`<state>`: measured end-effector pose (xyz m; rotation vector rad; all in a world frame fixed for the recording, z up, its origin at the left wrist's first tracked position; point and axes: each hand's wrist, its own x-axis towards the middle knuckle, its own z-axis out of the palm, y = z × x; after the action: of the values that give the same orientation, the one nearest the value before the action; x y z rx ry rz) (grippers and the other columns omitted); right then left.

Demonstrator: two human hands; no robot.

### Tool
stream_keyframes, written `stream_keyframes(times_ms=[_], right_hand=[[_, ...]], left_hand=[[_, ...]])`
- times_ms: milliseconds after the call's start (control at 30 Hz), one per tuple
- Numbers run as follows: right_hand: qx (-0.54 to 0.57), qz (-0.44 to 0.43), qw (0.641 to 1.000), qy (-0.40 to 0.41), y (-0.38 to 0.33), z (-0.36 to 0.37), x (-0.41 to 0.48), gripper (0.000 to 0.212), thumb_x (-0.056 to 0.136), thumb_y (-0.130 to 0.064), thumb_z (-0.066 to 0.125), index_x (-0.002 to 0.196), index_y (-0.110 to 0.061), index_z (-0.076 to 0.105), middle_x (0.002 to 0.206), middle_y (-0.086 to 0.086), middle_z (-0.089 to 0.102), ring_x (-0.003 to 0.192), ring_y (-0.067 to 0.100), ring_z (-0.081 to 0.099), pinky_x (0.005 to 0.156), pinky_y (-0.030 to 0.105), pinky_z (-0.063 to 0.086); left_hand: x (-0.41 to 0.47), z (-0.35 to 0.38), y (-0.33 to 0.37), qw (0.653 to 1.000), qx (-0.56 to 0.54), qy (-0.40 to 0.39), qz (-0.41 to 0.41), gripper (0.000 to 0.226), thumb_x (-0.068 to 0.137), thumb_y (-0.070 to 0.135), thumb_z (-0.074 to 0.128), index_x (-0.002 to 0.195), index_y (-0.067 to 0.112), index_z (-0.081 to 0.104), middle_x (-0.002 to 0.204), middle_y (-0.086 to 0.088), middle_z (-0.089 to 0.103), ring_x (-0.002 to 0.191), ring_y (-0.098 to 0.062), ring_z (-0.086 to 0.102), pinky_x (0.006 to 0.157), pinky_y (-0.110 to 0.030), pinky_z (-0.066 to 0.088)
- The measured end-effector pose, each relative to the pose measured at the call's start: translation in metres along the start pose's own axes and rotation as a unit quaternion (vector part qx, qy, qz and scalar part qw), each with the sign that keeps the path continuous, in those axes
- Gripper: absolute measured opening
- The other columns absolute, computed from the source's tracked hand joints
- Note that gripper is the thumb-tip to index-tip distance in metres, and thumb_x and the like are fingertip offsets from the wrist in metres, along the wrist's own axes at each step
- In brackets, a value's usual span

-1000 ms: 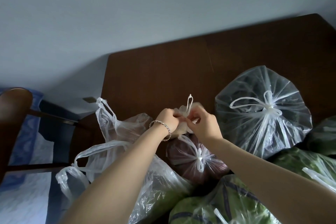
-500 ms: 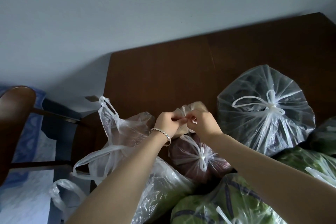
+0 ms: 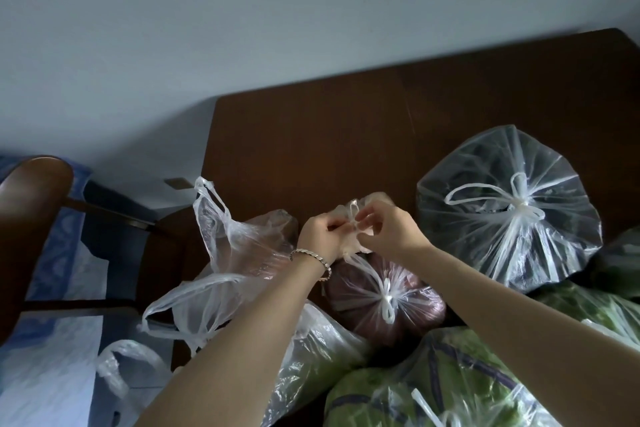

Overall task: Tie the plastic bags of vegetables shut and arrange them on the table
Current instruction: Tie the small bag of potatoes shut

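Note:
Both of my hands meet over a small pale plastic bag near the middle of the dark wooden table. My left hand, with a bracelet on its wrist, pinches the bag's handles from the left. My right hand pinches the handle loop from the right. Most of this bag is hidden behind my hands. Just in front lies a tied bag of purple vegetables. A large tied clear bag stands to the right.
An untied clear bag with loose handles sits at the table's left edge. Bags of green vegetables fill the near right. A wooden chair stands on the left beside blue fabric. The far half of the table is bare wood.
The handle loop that stood up above my hands a second ago has been pulled down between my fingers. My hands stay together on the small bag's knot.

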<state>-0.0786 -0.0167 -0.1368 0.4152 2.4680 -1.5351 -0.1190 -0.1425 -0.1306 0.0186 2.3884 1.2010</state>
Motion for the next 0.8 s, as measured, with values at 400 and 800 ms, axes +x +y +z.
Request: stream_keyframes(times_ms=[400, 800], right_hand=[[0.103, 0.016, 0.994, -0.038, 0.005, 0.001, 0.000, 0.033, 0.071, 0.008, 0.068, 0.063, -0.024, 0.066, 0.061, -0.005, 0.058, 0.046, -0.003, 0.046, 0.052, 0.009, 0.039], [-0.286, -0.200, 0.932, 0.097, 0.021, 0.008, -0.007, 0.008, 0.073, -0.017, 0.068, 0.068, -0.011, 0.068, 0.070, 0.003, 0.068, 0.069, 0.025, 0.064, 0.058, 0.034, 0.054]], left_hand=[[0.000, -0.001, 0.000, 1.000, 0.002, -0.020, -0.012, 0.027, 0.081, 0.021, 0.068, 0.099, 0.002, 0.069, 0.089, -0.013, 0.067, 0.079, -0.016, 0.058, 0.063, -0.017, 0.043], [0.003, -0.002, -0.001, 0.998, 0.060, -0.023, -0.015, 0.022, 0.083, 0.021, 0.066, 0.099, 0.005, 0.070, 0.100, -0.012, 0.071, 0.080, -0.015, 0.057, 0.067, -0.016, 0.036]])
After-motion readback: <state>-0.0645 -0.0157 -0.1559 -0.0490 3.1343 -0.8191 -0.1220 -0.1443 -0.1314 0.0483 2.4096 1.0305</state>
